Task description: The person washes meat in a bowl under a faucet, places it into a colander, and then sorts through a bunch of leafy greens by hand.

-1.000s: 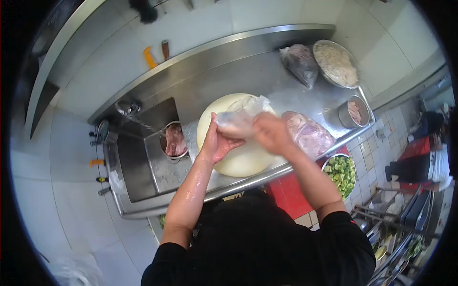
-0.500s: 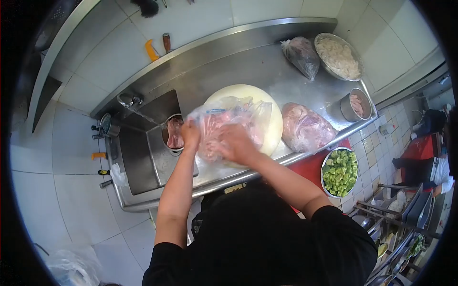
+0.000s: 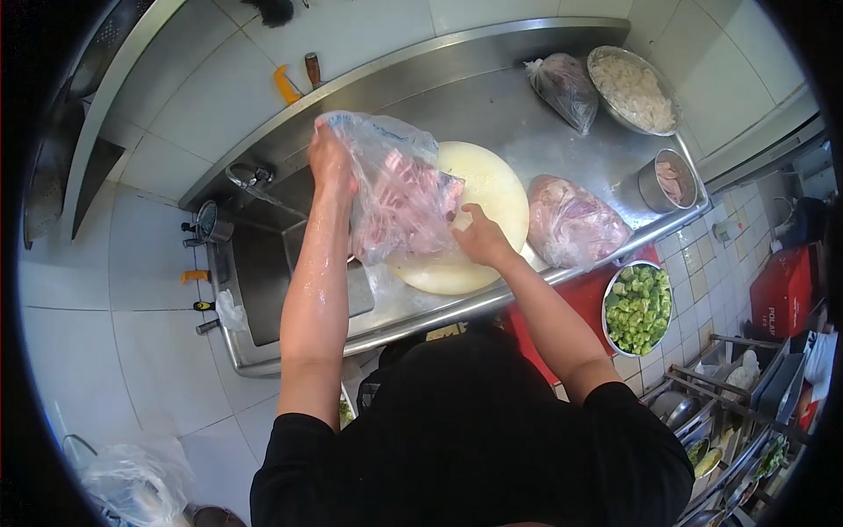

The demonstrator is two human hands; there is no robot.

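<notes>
My left hand is closed on the rim of a clear plastic bag, which it holds up at the left of the round cutting board. Pink pieces of meat show through the bag. At the bag's right side, my right hand is closed around the pale handle of what looks like a broad-bladed knife. Most of the blade is hidden by the bag. Right of the board lies another plastic bag of meat.
Water runs from a tap into the sink. A dark plastic bag, a bowl of pale food and a metal pot of meat stand at the right. A bowl of cut green vegetables is below the counter edge.
My left hand has lifted the bag's rim up and away from me. My right hand has moved off the bagged meat to the right and now grips the knife handle.
</notes>
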